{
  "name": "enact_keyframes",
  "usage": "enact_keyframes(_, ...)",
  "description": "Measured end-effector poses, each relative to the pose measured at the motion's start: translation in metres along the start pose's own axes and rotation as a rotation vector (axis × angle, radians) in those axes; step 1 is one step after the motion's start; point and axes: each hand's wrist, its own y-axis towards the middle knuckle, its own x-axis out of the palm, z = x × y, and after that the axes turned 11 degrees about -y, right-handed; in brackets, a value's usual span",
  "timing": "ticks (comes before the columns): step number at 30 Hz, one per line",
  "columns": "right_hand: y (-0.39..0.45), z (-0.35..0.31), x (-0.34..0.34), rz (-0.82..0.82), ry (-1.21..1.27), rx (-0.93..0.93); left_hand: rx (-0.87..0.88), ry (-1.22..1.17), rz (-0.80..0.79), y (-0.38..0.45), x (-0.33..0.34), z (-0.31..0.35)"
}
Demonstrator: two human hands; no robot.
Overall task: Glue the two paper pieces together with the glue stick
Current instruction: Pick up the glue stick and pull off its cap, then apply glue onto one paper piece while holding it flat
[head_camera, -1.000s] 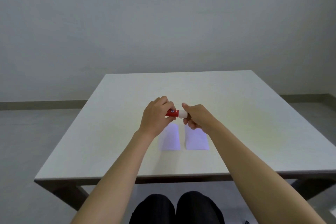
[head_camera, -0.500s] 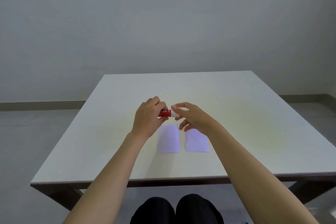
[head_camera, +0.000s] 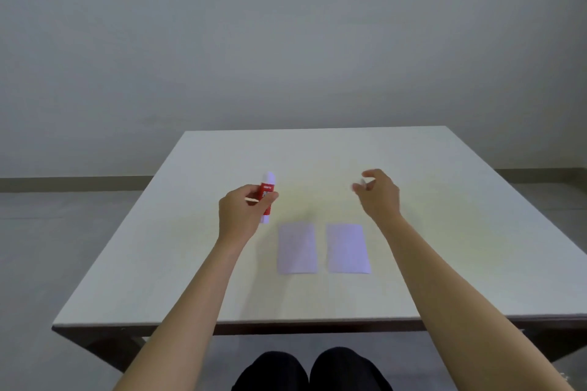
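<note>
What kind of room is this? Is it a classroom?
Hard to say. It looks like a plain, nearly bare room: a pale table against a blank grey wall, with a strip of skirting along the floor. Nothing marks it as a classroom.

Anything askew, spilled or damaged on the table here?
Nothing stands out. Both paper pieces lie flat, side by side, apart. The left hand holds the glue stick upright; the right hand pinches something small, too blurred to identify.
</note>
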Motion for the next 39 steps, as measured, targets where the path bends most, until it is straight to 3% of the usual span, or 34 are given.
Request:
enact_keyframes(7,0.008,0.048,0.013,0.021,-0.573,-0.101,-0.248,-0.424,0.107,-0.004,-0.001,-0.01)
enact_keyframes(17,-0.002,0.044,0.006,0.041,-0.682,-0.168,-0.248,-0.431,0.115,-0.008,0.003,0.001)
enact_keyframes(20,-0.014,0.014,0.006,0.052,-0.403,-0.239,-0.289,-0.536,0.145,-0.008,0.009,0.009)
enact_keyframes(23,-0.045,-0.027,0.012,-0.225,0.089,-0.321,-0.321,-0.694,0.116,-0.009,0.02,0.022)
enact_keyframes(26,-0.074,-0.048,0.031,-0.473,0.26,-0.359,-0.384,-0.84,0.095,-0.012,0.027,0.034)
enact_keyframes(30,-0.081,-0.044,0.042,-0.489,0.594,-0.235,-0.415,-0.877,0.095,-0.017,0.027,0.037)
enact_keyframes(34,-0.079,-0.031,0.045,-0.567,0.656,-0.2,-0.407,-0.746,0.043,-0.02,0.027,0.034)
enact_keyframes(39,-0.076,-0.039,0.046,-0.568,0.791,0.177,-0.371,-0.728,-0.038,-0.025,0.035,0.037)
